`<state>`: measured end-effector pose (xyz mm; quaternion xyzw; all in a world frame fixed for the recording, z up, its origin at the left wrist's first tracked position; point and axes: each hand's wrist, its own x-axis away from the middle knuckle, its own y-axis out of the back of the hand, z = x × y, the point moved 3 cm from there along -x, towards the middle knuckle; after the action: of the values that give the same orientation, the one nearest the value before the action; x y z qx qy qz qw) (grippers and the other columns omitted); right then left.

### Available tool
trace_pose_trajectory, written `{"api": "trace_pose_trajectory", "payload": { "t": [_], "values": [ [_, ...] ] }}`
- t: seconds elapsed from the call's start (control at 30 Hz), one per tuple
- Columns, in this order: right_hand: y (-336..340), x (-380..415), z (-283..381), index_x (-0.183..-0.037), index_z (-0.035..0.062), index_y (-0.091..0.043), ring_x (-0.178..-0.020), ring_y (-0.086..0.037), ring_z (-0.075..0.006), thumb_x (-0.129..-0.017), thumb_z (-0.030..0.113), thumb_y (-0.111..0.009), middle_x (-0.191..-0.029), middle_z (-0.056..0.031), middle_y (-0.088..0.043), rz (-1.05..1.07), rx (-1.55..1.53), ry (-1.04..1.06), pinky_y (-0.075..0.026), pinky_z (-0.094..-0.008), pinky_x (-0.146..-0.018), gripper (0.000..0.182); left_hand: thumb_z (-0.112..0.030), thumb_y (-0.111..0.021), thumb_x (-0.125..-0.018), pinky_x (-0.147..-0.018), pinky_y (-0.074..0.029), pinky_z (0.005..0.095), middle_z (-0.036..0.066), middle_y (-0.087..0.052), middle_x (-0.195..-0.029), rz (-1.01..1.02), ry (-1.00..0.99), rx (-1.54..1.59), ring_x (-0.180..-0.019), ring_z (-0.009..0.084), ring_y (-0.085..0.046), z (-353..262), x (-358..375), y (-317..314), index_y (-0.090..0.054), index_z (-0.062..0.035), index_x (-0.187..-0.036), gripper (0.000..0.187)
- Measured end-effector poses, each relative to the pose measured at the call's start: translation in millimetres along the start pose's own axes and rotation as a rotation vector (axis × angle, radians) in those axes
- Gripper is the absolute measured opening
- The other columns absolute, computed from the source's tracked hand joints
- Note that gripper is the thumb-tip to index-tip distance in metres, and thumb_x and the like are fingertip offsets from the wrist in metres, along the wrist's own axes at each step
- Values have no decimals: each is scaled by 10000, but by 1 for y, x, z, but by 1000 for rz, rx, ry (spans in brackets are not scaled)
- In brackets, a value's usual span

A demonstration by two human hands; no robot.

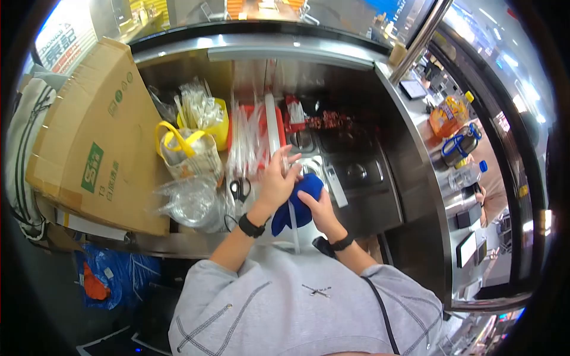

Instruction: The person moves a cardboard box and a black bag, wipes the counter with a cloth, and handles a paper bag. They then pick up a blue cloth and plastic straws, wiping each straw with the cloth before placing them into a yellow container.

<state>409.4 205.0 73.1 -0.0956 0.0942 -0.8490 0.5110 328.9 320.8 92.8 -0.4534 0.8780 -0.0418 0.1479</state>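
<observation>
A blue cloth-like item [301,204] is held close to my chest above the counter's front edge. My right hand [317,207] grips it from the right side, thumb across its front. At its upper left is my left hand [281,176], fingers spread and raised, with its lower palm near the cloth. A pale strip [294,228] hangs down in front of the blue item. Left of my left hand lie black-handled scissors [240,188]. Both wrists wear black bands.
A large cardboard box [113,136] stands at left, beside a tote bag [189,155], a yellow container [218,126] and clear plastic lids [191,202]. A red tray [248,113] holds wrapped straws. Bottles, including an orange one [446,117], and a person's arm are at right.
</observation>
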Motion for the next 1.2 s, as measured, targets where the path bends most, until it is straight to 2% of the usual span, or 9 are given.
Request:
{"api": "trace_pose_trajectory", "payload": {
  "t": [0.07,0.2,0.4,0.53,0.63,0.73,0.87,0.97,1.2],
  "values": [
    [-1,6,-5,-1215,12,-514,-941,-594,-101,-852,170,-715,-1057,-37,-621,34,93,-58,-489,-275,-851,444,-194,-525,-975,-668,-508,242,110,-706,-970,115,41,-148,-741,114,-652,17,-2,6,-495,13,-1220,323],
    [-5,21,-19,-1103,23,-590,-844,-581,-81,-827,195,-728,-948,-12,-639,197,289,-40,-485,-259,-778,353,-292,-449,-1012,-651,-499,263,127,-714,-877,137,134,-10,-683,133,-625,38,1,9,-496,21,-1003,317],
    [15,39,-37,-1123,18,-601,-870,-598,-91,-833,195,-733,-974,-16,-650,370,312,-236,-494,-263,-809,364,-286,-411,-1027,-662,-512,282,156,-708,-849,171,203,-31,-698,153,-640,46,7,23,-486,-4,-937,305],
    [15,23,-27,-1118,18,-598,-875,-602,-92,-844,180,-723,-979,-22,-650,259,320,-208,-498,-270,-813,342,-338,-397,-1033,-674,-474,260,138,-716,-863,215,212,57,-689,130,-621,46,6,14,-518,-37,-932,339],
    [0,-4,-4,-1094,19,-588,-798,-609,-86,-864,178,-697,-936,-18,-642,132,126,-124,-513,-253,-720,300,-303,-440,-1019,-674,-510,281,146,-710,-835,134,156,-32,-711,147,-651,41,5,5,-527,9,-880,353],
    [-7,-16,-8,-1102,23,-584,-759,-607,-83,-872,183,-686,-915,-12,-635,81,78,-100,-509,-238,-684,299,-303,-443,-1018,-679,-508,274,142,-712,-842,99,107,-69,-741,140,-656,34,-1,10,-537,24,-888,364],
    [-4,-1,-31,-1107,37,-586,-849,-596,-77,-855,208,-712,-957,-2,-632,247,199,-166,-500,-249,-757,330,-297,-421,-1025,-694,-514,291,150,-712,-858,133,257,37,-722,154,-648,53,7,25,-513,9,-932,333],
    [5,15,-43,-1095,38,-590,-881,-591,-80,-852,231,-719,-975,0,-632,386,298,-229,-491,-258,-804,336,-318,-380,-1037,-752,-515,318,176,-703,-910,137,255,-18,-762,199,-665,79,10,40,-501,-15,-967,334],
    [27,21,-50,-1083,38,-592,-878,-593,-82,-857,231,-717,-984,2,-631,315,243,-267,-496,-265,-804,322,-260,-361,-1035,-827,-474,297,150,-685,-1014,293,416,128,-899,184,-635,83,27,29,-524,11,-1121,327]
  ]
}}
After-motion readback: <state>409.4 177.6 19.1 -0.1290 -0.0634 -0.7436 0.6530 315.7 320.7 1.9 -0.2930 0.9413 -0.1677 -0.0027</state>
